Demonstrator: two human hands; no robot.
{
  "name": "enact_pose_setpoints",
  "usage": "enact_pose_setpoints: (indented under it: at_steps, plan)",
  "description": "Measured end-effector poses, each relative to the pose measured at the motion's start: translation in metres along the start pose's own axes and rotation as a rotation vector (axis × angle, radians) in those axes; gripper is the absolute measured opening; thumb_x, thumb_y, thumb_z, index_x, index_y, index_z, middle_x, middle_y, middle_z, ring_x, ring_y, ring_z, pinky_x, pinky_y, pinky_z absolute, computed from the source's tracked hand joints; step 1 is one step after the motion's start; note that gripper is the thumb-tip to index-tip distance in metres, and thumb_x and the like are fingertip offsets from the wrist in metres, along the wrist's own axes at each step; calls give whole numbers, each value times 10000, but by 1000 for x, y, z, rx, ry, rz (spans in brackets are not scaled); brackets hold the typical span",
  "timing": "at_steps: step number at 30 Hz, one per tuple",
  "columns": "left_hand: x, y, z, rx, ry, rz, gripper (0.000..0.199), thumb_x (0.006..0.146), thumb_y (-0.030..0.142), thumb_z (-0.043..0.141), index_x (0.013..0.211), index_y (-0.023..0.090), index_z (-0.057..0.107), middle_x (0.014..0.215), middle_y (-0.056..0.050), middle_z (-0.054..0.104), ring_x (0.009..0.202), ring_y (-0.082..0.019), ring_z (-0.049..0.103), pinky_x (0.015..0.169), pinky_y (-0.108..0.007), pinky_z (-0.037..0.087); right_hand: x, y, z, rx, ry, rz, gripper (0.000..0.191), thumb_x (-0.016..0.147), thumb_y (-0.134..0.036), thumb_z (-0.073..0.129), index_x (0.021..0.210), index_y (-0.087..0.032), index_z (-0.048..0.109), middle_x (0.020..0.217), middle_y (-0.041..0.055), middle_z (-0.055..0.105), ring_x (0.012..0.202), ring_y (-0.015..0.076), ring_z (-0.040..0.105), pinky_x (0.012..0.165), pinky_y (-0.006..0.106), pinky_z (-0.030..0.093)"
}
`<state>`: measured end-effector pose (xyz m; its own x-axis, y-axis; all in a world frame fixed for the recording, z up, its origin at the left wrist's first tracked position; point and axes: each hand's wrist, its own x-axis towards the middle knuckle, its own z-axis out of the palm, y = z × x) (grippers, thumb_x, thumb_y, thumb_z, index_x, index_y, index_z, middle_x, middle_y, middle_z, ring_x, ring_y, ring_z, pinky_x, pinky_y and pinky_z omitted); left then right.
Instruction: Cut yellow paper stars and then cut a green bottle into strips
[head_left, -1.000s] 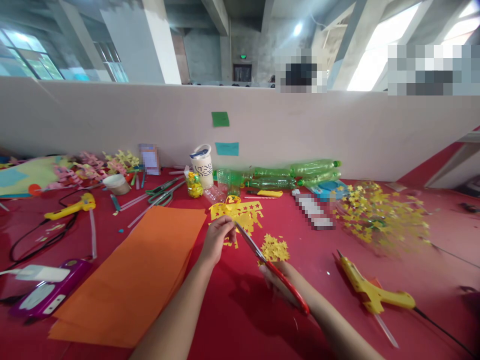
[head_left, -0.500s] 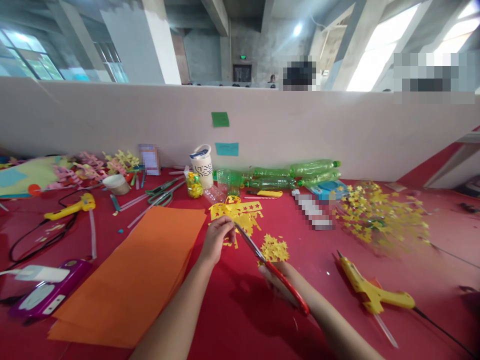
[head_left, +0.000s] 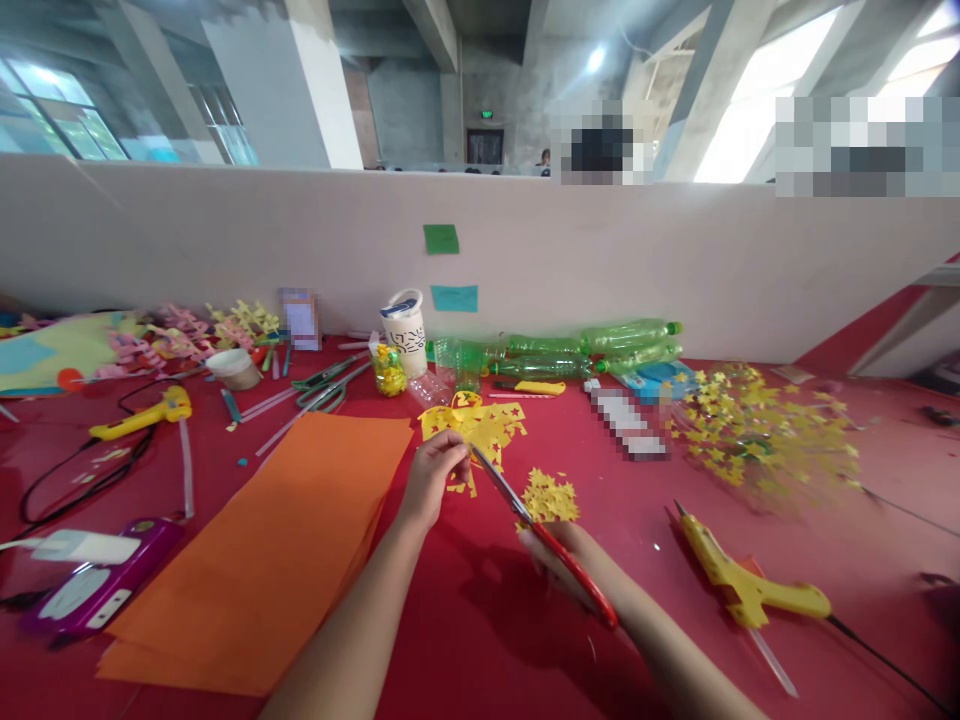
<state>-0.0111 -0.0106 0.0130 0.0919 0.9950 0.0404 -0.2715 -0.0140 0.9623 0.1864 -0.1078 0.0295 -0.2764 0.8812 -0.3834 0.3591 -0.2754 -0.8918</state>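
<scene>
My right hand (head_left: 562, 560) is closed on the red-handled scissors (head_left: 566, 560), whose blades point up and left. The blade tips reach the fingertips of my left hand (head_left: 437, 475), which are pinched together; whatever they hold is too small to make out. Behind my left hand lie yellow paper sheets with star-shaped holes (head_left: 487, 425). A small pile of yellow paper stars (head_left: 550, 495) sits beyond my right hand, close to the scissors.
Orange paper (head_left: 270, 550) lies at the left, near a purple power strip (head_left: 105, 580). A yellow glue gun (head_left: 739, 575) and a star-covered bundle (head_left: 757, 430) are at the right. Green bottles (head_left: 585, 350) and a white cup (head_left: 405, 335) stand or lie along the partition (head_left: 337, 240).
A strip with star-shaped holes no longer shows distinctly on the yellow sheets. Both hands and the scissors have hardly moved.
</scene>
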Motion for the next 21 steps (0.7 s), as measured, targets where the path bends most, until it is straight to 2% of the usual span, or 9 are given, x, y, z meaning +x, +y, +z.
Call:
enact_pose_setpoints:
  at_steps: [7, 16, 21]
  plan:
    - [-4, 0, 3, 20, -61, 24, 170, 798, 295, 609, 681, 180, 562, 539, 35, 538, 495, -93, 488, 507, -214, 386, 0, 1, 2, 16, 0, -6, 527, 823, -670, 512, 644, -176, 480, 446, -65, 415, 372, 62, 385, 397, 187, 282]
    - [-7, -3, 8, 60, -99, 45, 217, 821, 274, 569, 634, 178, 514, 527, 22, 538, 508, -103, 486, 525, -221, 386, 0, 4, 3, 57, -9, -35, 518, 834, -674, 498, 679, -180, 480, 432, -80, 399, 375, 68, 398, 460, 199, 359]
    - [-7, -6, 8, 78, -102, 45, 223, 830, 272, 562, 636, 180, 502, 524, 28, 533, 505, -106, 488, 527, -227, 388, 1, 6, 5, 54, 28, -26, 579, 823, -725, 445, 636, -179, 478, 428, -67, 396, 360, 63, 377, 414, 193, 309]
